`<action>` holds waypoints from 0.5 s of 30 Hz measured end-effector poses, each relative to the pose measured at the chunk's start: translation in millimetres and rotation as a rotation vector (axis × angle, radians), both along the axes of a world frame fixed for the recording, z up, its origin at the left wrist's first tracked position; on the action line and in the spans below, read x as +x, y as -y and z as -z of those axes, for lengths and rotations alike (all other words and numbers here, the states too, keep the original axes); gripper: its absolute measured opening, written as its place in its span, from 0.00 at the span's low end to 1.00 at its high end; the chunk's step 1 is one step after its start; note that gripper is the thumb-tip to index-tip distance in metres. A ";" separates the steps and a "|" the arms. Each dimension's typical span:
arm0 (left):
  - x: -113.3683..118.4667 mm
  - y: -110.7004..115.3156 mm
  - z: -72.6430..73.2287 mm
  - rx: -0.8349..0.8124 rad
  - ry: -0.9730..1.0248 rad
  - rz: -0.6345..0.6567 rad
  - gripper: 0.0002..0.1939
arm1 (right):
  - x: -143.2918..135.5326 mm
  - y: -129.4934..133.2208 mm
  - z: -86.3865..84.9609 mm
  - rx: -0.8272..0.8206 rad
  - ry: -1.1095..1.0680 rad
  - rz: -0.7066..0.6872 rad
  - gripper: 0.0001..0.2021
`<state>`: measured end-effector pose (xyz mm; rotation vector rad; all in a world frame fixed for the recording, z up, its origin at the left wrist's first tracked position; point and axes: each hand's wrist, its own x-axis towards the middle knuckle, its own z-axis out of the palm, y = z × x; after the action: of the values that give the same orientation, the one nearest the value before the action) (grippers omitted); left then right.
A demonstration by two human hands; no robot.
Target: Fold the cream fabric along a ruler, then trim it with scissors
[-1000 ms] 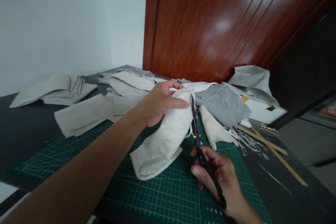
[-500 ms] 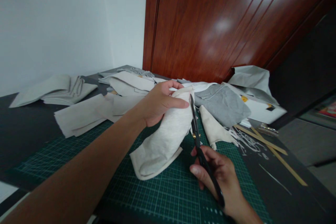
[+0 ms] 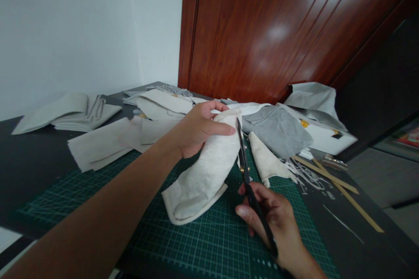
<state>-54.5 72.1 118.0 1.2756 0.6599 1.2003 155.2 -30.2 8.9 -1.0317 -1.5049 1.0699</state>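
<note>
A cream cloth piece (image 3: 209, 170) with a stitched rim is pinched at its upper end by my left hand (image 3: 203, 128), thumb in front and fingers behind. Its lower end hangs down to the green cutting mat (image 3: 209, 244). My right hand (image 3: 273, 218) is closed round the handles of black scissors (image 3: 245, 172). The blades point up along the cloth's right edge, their tips near its top corner. Whether they touch the fabric is hard to tell.
Folded pale cloth (image 3: 72, 111) lies at the far left, more fabric pieces (image 3: 108, 139) nearer. Grey cloth (image 3: 278, 128), a small cream piece (image 3: 268, 159), white scraps (image 3: 310, 176) and wooden strips (image 3: 353, 202) lie right. A wooden door (image 3: 255, 30) stands behind.
The scissors have shifted very slightly, their tips a little lower and their handles a little to the left. My left hand and the cloth are almost unmoved.
</note>
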 end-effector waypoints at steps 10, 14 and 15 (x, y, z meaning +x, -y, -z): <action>-0.8 -0.1 0.4 0.002 0.003 -0.003 0.25 | -1.0 -0.9 -1.0 -0.036 0.002 0.007 0.15; -0.8 -0.4 1.1 -0.007 -0.006 -0.002 0.25 | -1.0 -0.5 -1.1 -0.018 0.001 0.006 0.15; -0.7 -0.6 1.2 -0.010 -0.007 -0.001 0.25 | -1.3 -0.5 -1.3 -0.018 0.003 0.005 0.15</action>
<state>-55.2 72.6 116.7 1.2716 0.6705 1.1923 154.0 -29.8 10.2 -1.0496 -1.4969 1.0798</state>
